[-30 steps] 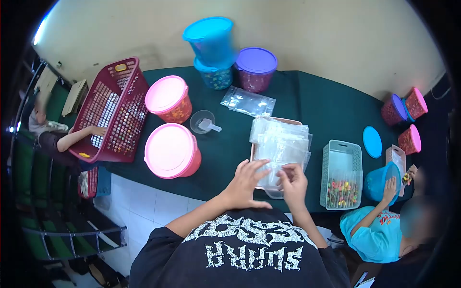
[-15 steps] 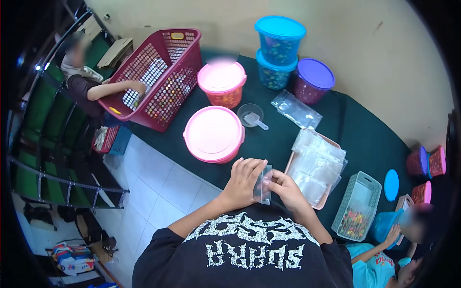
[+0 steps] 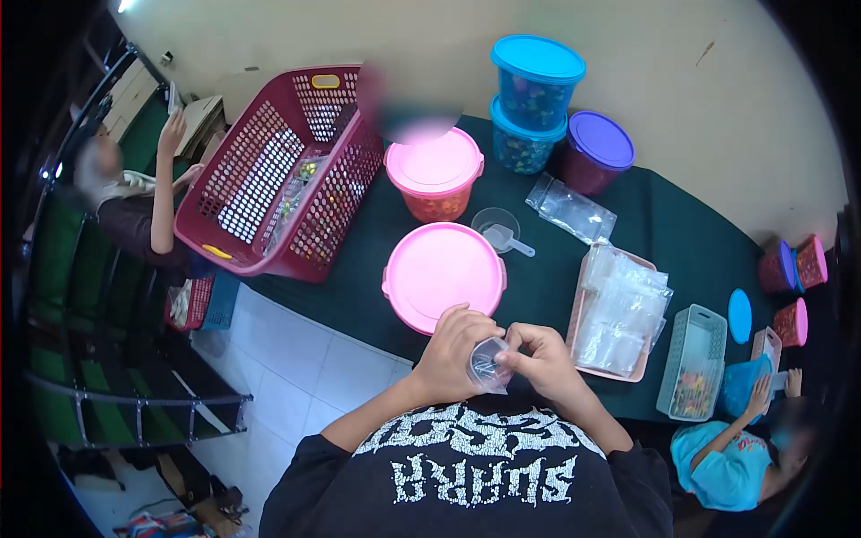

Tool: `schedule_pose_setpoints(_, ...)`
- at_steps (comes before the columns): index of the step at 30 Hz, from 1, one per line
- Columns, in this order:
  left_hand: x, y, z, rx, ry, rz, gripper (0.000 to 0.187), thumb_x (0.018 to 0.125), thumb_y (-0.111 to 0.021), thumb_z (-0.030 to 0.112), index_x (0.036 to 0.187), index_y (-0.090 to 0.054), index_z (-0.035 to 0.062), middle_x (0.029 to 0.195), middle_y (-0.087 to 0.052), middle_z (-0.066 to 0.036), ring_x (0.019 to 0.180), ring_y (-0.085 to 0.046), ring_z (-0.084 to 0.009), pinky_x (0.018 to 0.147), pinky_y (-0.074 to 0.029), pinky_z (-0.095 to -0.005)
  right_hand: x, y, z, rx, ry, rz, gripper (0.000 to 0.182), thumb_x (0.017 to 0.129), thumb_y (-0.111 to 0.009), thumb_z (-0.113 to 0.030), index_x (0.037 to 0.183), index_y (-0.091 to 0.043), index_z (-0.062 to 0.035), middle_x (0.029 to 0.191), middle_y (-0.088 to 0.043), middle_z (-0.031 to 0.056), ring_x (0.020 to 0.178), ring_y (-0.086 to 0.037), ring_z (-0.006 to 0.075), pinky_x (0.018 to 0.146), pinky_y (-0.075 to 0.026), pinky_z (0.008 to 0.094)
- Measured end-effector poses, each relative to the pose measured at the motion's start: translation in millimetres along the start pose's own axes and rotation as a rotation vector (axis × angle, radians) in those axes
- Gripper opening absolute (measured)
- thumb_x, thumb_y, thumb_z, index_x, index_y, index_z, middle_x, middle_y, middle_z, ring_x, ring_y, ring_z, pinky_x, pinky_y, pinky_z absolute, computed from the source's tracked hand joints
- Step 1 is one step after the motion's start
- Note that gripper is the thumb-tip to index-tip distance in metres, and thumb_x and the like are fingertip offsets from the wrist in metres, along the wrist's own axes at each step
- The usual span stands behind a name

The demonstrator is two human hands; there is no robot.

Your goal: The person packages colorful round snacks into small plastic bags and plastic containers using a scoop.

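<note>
Clear plastic bag [image 3: 487,366] held between my two hands, in front of my shirt [image 3: 466,502], its mouth spread open. My left hand [image 3: 451,357] grasps one side, fingers curled round; my right hand [image 3: 541,360] pinches the opposite edge. Pink-lidded tub [image 3: 446,278] on the table [image 3: 538,291] just past my left hand; tray [image 3: 579,309] of clear bags [image 3: 621,309] lies to the right

Left hand [image 3: 448,359]: fingers curled in a cupped grip, back of the hand on show!
Right hand [image 3: 547,363]: thumb and forefinger pinching, just beside the left!
Left forearm [image 3: 372,414]: bare, slanted inward.
Right forearm [image 3: 599,419]: bare too, angled in opposite!
</note>
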State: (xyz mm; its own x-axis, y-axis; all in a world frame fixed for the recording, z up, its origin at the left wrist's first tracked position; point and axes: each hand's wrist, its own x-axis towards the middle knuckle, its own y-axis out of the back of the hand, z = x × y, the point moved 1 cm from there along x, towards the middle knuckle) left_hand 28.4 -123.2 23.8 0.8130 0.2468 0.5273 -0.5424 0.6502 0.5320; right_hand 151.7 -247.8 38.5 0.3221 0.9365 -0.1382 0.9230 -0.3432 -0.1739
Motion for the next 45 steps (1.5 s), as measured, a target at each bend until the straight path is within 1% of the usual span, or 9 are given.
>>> schedule_pose_setpoints(2,-4.1,24.4,-10.1,-0.013,-0.112,0.068,0.058,0.060,-0.082,0.021,0.109,-0.053,0.0089,0.100,-0.058,-0.007,0.099,-0.056,-0.0270,0.095,-0.039,-0.0472,9.9,-19.6,-1.6,-0.021,0.008,0.030,0.020,0.082,-0.070,-0.012,0.071,-0.057,-0.0013,0.071,-0.061,0.0026,0.068,-0.055,0.0063,0.062,-0.044,0.0239)
schedule_pose_setpoints(5,-7.5,58.0,-29.0,-0.001,-0.152,0.044,0.053,0.060,-0.081,0.019,0.105,-0.056,0.0094,0.098,-0.059,-0.006,0.095,-0.057,-0.0256,0.089,-0.041,-0.0429,23.3,-51.1,-19.2,-0.699,0.325,0.201,0.016,0.079,-0.069,-0.015,0.071,-0.059,-0.0058,0.067,-0.058,0.0069,0.065,-0.057,0.0207,0.068,-0.043,0.0328)
schedule_pose_setpoints(8,-7.6,83.9,-41.2,-0.018,-0.129,-0.073,0.057,0.056,-0.082,0.019,0.106,-0.056,0.0093,0.101,-0.060,-0.006,0.095,-0.057,-0.0261,0.089,-0.041,-0.0412,33.0,-77.4,-32.3,-0.979,0.279,0.268,0.015,0.077,-0.069,-0.017,0.070,-0.059,-0.0075,0.067,-0.059,0.0057,0.064,-0.056,0.0239,0.068,-0.042,0.0357)
schedule_pose_setpoints(20,-17.3,124.2,-81.0,-0.104,-0.289,-0.020,0.053,0.053,-0.083,0.018,0.098,-0.059,0.0077,0.091,-0.062,-0.007,0.086,-0.060,-0.0281,0.080,-0.045,-0.0406,57.8,-113.1,-14.5,-0.826,0.128,0.251,0.016,0.078,-0.068,-0.019,0.081,-0.061,-0.0046,0.074,-0.061,0.0076,0.073,-0.059,0.0253,0.073,-0.045,0.0366)
schedule_pose_setpoints(24,-25.3,135.0,-106.6,-0.083,-0.060,0.006,0.048,0.053,-0.082,0.015,0.095,-0.061,0.0082,0.089,-0.063,-0.007,0.084,-0.061,-0.0283,0.078,-0.046,-0.0393,67.5,-87.2,29.9,-0.649,0.234,0.257,0.028,0.080,-0.070,-0.027,0.098,-0.064,-0.0073,0.098,-0.062,0.0076,0.096,-0.056,0.0259,0.080,-0.044,0.0361)
schedule_pose_setpoints(26,-31.5,142.8,-120.0,-0.042,0.003,0.022,0.048,0.053,-0.082,0.014,0.095,-0.061,0.0083,0.090,-0.063,-0.008,0.084,-0.061,-0.0287,0.078,-0.046,-0.0389,63.0,-82.7,51.2,-1.252,0.306,0.356,0.033,0.077,-0.072,-0.033,0.099,-0.064,-0.0096,0.099,-0.062,0.0055,0.097,-0.055,0.0247,0.086,-0.040,0.0376)
schedule_pose_setpoints(30,-41.4,142.9,-141.0,-0.112,0.187,-0.020,0.054,0.050,-0.080,0.011,0.100,-0.060,0.0082,0.092,-0.063,-0.009,0.088,-0.061,-0.0299,0.081,-0.046,-0.0384,55.8,-71.0,94.9,-1.286,0.363,0.391,0.024,0.074,-0.074,-0.027,0.090,-0.065,-0.0118,0.095,-0.062,0.0024,0.093,-0.055,0.0225,0.088,-0.038,0.0390)
schedule_pose_setpoints(33,-33.6,138.3,-149.1,-0.021,0.179,-0.019,0.046,0.061,-0.081,0.011,0.102,-0.060,0.0047,0.092,-0.063,-0.009,0.084,-0.063,-0.0237,0.079,-0.050,-0.0329,56.0,-72.6,92.9,-1.274,0.408,0.363,0.018,0.075,-0.073,-0.021,0.084,-0.063,-0.0107,0.088,-0.061,0.0016,0.089,-0.055,0.0216,0.087,-0.037,0.0393)
schedule_pose_setpoints(45,-36.2,119.9,-168.2,-0.153,0.479,0.111,0.051,0.066,-0.080,0.010,0.111,-0.056,0.0029,0.093,-0.061,-0.008,0.086,-0.061,-0.0175,0.079,-0.050,-0.0299,156.3,-37.1,-0.8,-1.329,0.652,0.285,0.020,0.075,-0.073,-0.024,0.080,-0.059,-0.0109,0.080,-0.057,0.0022,0.083,-0.053,0.0214,0.087,-0.036,0.0411)
